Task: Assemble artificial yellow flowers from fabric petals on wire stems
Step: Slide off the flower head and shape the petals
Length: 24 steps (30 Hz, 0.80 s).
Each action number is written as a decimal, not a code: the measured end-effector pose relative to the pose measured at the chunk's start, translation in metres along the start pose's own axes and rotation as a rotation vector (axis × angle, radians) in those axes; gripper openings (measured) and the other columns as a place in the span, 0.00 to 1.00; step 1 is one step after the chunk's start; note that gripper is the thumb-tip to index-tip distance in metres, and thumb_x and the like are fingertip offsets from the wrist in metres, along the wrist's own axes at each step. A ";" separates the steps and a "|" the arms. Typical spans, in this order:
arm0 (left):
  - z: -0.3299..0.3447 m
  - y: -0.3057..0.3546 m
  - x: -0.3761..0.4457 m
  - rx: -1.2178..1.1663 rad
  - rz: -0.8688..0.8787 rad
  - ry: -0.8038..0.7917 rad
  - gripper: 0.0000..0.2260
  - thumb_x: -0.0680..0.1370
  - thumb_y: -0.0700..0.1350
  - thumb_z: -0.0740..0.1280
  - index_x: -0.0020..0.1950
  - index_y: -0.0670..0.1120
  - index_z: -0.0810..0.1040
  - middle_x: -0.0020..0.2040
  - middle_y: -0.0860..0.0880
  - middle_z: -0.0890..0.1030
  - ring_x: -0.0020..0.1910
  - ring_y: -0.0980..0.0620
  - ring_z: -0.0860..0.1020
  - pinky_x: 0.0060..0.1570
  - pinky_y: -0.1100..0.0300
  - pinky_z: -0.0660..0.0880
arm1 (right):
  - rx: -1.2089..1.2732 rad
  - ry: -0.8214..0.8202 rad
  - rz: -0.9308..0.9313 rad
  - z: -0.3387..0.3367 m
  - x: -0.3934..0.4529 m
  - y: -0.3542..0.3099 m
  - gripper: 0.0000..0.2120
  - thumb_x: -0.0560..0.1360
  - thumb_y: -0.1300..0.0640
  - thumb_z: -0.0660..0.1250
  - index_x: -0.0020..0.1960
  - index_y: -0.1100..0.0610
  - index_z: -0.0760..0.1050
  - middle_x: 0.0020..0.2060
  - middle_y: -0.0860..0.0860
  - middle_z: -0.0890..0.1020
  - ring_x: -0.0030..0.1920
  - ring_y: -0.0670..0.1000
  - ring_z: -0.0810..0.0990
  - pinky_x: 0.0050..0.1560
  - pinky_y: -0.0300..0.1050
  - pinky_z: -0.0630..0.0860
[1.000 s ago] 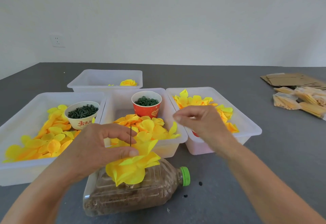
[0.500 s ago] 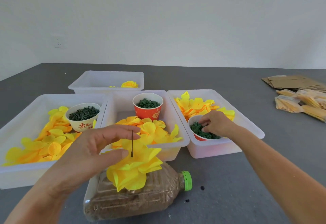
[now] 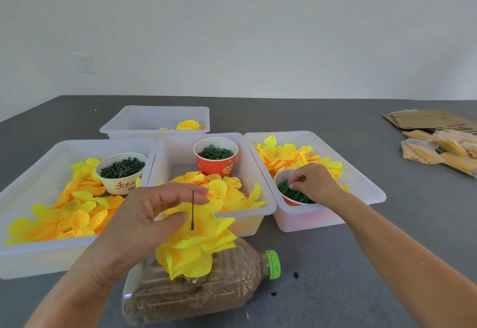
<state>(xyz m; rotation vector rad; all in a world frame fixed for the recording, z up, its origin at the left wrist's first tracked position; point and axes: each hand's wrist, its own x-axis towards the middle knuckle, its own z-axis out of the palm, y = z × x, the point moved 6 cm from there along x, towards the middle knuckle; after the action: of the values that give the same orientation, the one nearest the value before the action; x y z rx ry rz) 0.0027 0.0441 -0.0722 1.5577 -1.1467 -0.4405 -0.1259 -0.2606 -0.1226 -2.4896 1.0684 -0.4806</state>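
Note:
A yellow fabric flower (image 3: 196,250) sits on a thin dark wire stem (image 3: 192,210) that stands up from a plastic bottle (image 3: 201,294) lying on its side. My left hand (image 3: 144,222) is beside the stem with its fingers spread, the thumb tip touching the top petals and the index finger behind the wire. My right hand (image 3: 316,183) reaches into a red paper cup (image 3: 289,200) of small green pieces in the right bin (image 3: 361,185). Its thumb and fingertips pinch at the green pieces; the piece itself is too small to make out.
The left bin (image 3: 31,255) and the middle bin (image 3: 258,214) hold loose yellow petals. A white cup (image 3: 121,173) and a red cup (image 3: 215,157) contain green parts. A rear bin (image 3: 154,118) holds one flower. Cardboard (image 3: 423,120) and packets of yellow stamens (image 3: 438,149) lie far right.
My right hand moved from mid-air down into the cup in the right bin. My left hand's fingers loosened from their pinch on the petals around the stem.

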 end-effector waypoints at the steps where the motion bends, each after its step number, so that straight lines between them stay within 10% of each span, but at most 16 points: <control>1: 0.000 0.000 0.000 -0.003 -0.005 0.005 0.23 0.72 0.25 0.63 0.44 0.53 0.84 0.52 0.56 0.83 0.59 0.61 0.77 0.62 0.49 0.72 | 0.006 0.013 -0.004 -0.001 0.001 0.001 0.03 0.72 0.63 0.70 0.43 0.59 0.83 0.37 0.48 0.78 0.43 0.48 0.75 0.46 0.40 0.69; 10: 0.001 0.000 0.002 0.002 -0.004 0.036 0.23 0.73 0.26 0.63 0.44 0.53 0.85 0.51 0.57 0.83 0.58 0.61 0.77 0.63 0.50 0.71 | 0.341 0.056 0.187 -0.009 -0.001 0.012 0.08 0.75 0.65 0.65 0.37 0.60 0.76 0.34 0.54 0.82 0.30 0.49 0.78 0.28 0.35 0.73; 18: -0.001 -0.003 0.002 0.015 0.000 0.046 0.22 0.73 0.26 0.64 0.43 0.54 0.84 0.51 0.57 0.83 0.58 0.60 0.77 0.63 0.47 0.71 | 0.226 0.101 0.130 -0.022 -0.010 0.006 0.11 0.68 0.70 0.68 0.29 0.60 0.77 0.32 0.55 0.82 0.36 0.52 0.76 0.45 0.49 0.77; 24: 0.000 -0.001 0.001 0.001 0.013 0.047 0.21 0.73 0.26 0.64 0.42 0.52 0.85 0.51 0.56 0.84 0.58 0.60 0.77 0.61 0.53 0.71 | 0.357 0.145 0.090 -0.022 -0.016 0.004 0.06 0.70 0.71 0.67 0.41 0.63 0.79 0.35 0.59 0.81 0.37 0.54 0.79 0.48 0.50 0.77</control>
<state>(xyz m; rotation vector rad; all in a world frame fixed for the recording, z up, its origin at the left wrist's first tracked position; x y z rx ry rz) 0.0035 0.0435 -0.0731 1.5530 -1.1207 -0.3934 -0.1488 -0.2556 -0.1084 -2.1116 1.0394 -0.7619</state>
